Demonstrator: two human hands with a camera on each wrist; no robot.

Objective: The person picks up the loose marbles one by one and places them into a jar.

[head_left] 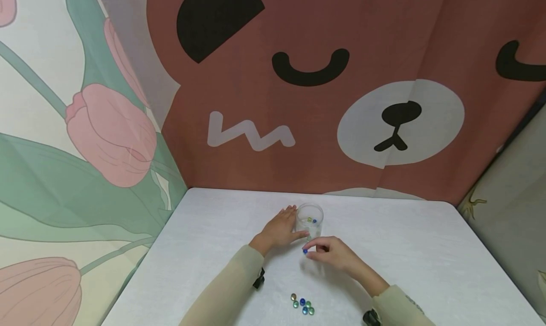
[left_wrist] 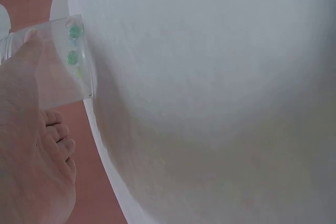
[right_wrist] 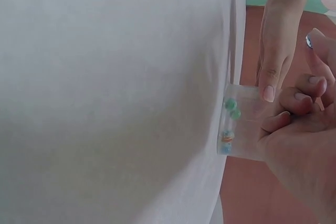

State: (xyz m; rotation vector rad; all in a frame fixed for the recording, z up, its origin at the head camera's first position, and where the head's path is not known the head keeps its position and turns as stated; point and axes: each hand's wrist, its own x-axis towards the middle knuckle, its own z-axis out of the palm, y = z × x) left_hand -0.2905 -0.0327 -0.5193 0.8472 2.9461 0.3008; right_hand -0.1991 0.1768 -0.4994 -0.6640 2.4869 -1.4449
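Note:
A clear jar [head_left: 316,230] stands upright toward the back of the white table, with several marbles [right_wrist: 231,109] at its bottom. My left hand [head_left: 279,229] holds it from the left, thumb across the front and fingers along the far side. Close in front of the jar, my right hand [head_left: 334,255] pinches a blue marble [head_left: 305,251] between thumb and index finger, below rim height in the head view. The right hand's other fingers curl toward the palm, as the right wrist view shows. Nearer the front lies a loose group of marbles [head_left: 302,302] in blue, green and brown.
The white-covered table [head_left: 183,259] ends at a back edge close behind the jar. Behind it hangs a brown curtain [head_left: 315,141] with a bear face. A tulip-patterned cloth [head_left: 115,136] borders the left side. Dark wrist devices [head_left: 259,278] sit under both forearms.

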